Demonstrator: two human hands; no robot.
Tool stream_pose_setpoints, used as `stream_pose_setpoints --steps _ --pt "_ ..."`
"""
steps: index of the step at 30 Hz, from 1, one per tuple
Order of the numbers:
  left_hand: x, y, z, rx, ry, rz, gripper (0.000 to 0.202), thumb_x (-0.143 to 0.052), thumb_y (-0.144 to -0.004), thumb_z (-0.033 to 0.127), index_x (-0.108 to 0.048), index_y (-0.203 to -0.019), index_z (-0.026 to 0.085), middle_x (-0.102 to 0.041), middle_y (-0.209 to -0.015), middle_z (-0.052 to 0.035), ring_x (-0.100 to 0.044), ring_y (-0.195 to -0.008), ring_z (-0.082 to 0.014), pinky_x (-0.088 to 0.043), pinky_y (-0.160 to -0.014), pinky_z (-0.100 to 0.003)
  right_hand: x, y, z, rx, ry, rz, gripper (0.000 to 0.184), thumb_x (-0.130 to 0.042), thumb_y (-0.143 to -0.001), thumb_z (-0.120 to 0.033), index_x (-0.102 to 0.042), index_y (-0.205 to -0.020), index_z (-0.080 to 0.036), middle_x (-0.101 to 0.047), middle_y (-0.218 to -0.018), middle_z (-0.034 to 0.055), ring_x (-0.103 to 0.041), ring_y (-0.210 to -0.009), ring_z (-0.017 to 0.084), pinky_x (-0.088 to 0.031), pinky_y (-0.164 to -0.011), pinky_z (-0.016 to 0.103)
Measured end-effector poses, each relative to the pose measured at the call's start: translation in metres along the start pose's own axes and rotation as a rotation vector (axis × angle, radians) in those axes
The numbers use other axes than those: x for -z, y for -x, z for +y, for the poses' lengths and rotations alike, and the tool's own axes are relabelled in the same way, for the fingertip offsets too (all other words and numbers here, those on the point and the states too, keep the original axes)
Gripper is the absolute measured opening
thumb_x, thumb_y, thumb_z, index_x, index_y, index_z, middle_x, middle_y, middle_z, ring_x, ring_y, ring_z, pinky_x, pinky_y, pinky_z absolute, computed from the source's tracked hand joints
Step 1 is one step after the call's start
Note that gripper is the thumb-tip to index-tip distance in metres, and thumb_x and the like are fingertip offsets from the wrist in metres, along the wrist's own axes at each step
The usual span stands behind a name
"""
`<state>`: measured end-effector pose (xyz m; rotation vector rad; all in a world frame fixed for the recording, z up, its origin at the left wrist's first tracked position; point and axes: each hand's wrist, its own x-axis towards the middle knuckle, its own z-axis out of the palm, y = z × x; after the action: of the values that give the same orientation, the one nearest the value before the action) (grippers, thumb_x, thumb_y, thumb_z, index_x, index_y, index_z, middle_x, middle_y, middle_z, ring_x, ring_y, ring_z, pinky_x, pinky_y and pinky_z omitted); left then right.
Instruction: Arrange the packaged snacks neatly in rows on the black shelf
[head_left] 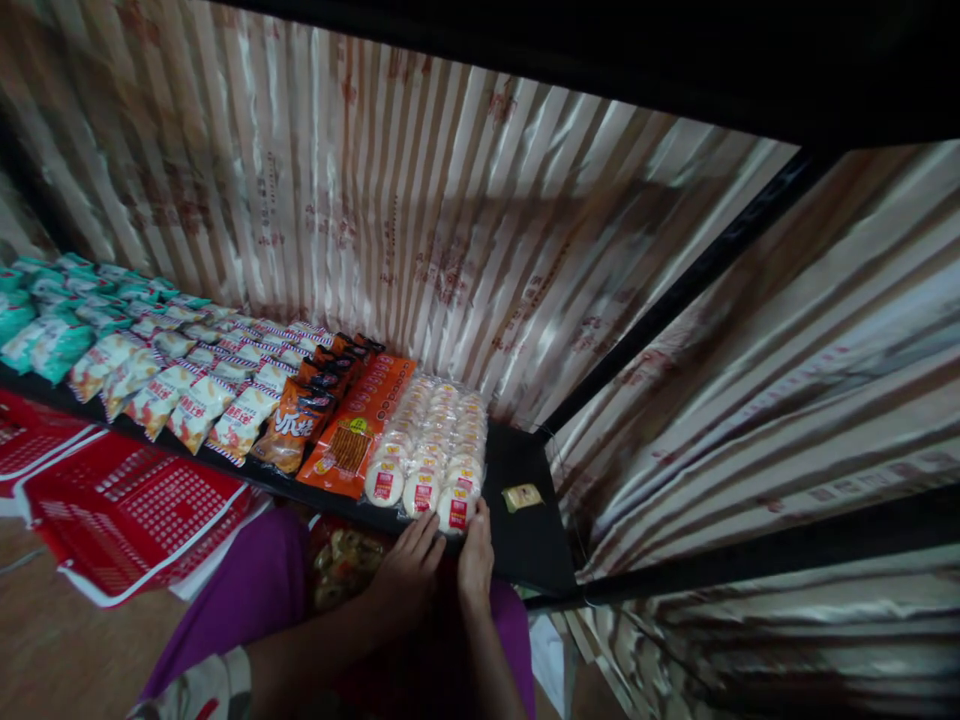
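Observation:
Round white cracker packs (421, 492) with red labels stand in three rows on the black shelf (525, 550). My left hand (412, 562) lies with stretched fingers at the front of the middle and right rows, fingertips touching or very near the lowest packs. Along the right front edge of the right row, my right hand (475, 560) rests with straight fingers against the front pack (454, 510). Neither hand is wrapped round a pack. Left of the rows lies a flat orange snack bag (352, 440) showing brown sticks.
Further left are orange-brown snack bags (291, 425), white snack bags (244, 415) and teal bags (64, 345). A small yellowish packet (523, 497) lies at the shelf's right end. Below sit red baskets (142, 500). Black posts (675, 290) and striped sheeting (315, 180) enclose the shelf.

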<state>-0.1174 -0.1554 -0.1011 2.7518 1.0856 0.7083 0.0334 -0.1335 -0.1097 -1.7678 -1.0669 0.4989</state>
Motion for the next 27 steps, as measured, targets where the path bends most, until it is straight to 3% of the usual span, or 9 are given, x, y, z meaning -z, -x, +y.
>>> stream_pose_setpoints --steps 6,11,15,21,27 --pt "-0.005 -0.005 -0.001 -0.032 -0.037 0.032 0.049 -0.044 -0.082 0.014 -0.046 -0.131 0.006 -0.04 -0.142 -0.0219 -0.027 -0.138 -0.0302 -0.034 -0.108 -0.046 -0.001 -0.001 -0.004 0.038 -0.042 0.021 0.073 -0.016 -0.088 -0.062 -0.039 -0.14 -0.014 -0.049 -0.138 0.0097 -0.042 -0.13 0.018 -0.035 -0.105 0.034" --pt "-0.017 -0.005 -0.002 -0.042 -0.056 0.031 0.046 -0.043 -0.087 0.021 -0.047 -0.13 0.007 -0.04 -0.143 -0.0198 -0.031 -0.136 -0.0297 -0.035 -0.108 -0.046 -0.001 0.001 -0.003 -0.045 -0.075 -0.011 0.079 -0.024 -0.085 -0.065 -0.036 -0.141 -0.011 -0.034 -0.148 0.0114 -0.029 -0.138 0.022 -0.022 -0.113 0.038" --pt "-0.02 -0.007 -0.003 -0.042 -0.054 0.027 0.047 -0.044 -0.088 0.023 -0.046 -0.132 0.007 -0.039 -0.144 -0.0186 -0.031 -0.136 -0.0287 -0.035 -0.109 -0.043 -0.002 0.002 0.001 -0.005 -0.002 -0.042 0.086 -0.024 -0.082 -0.068 -0.036 -0.141 -0.006 -0.029 -0.15 0.0143 -0.021 -0.141 0.025 -0.014 -0.115 0.04" --pt "-0.017 -0.01 -0.005 -0.063 -0.047 0.02 0.046 -0.042 -0.089 0.023 -0.046 -0.132 0.007 -0.041 -0.142 -0.0193 -0.033 -0.135 -0.029 -0.037 -0.108 -0.044 0.0 0.002 0.005 0.019 0.0 -0.073 0.089 -0.019 -0.082 -0.07 -0.041 -0.137 -0.004 -0.033 -0.148 0.0155 -0.021 -0.14 0.025 -0.013 -0.116 0.041" --pt "-0.008 -0.015 -0.001 -0.084 -0.047 0.041 0.045 -0.04 -0.088 0.019 -0.046 -0.131 0.005 -0.039 -0.143 -0.0204 -0.029 -0.137 -0.029 -0.036 -0.108 -0.044 0.006 -0.006 -0.007 -0.056 -0.15 -0.027 0.09 -0.019 -0.082 -0.07 -0.033 -0.141 -0.003 -0.03 -0.149 0.0149 -0.024 -0.14 0.022 -0.018 -0.115 0.037"
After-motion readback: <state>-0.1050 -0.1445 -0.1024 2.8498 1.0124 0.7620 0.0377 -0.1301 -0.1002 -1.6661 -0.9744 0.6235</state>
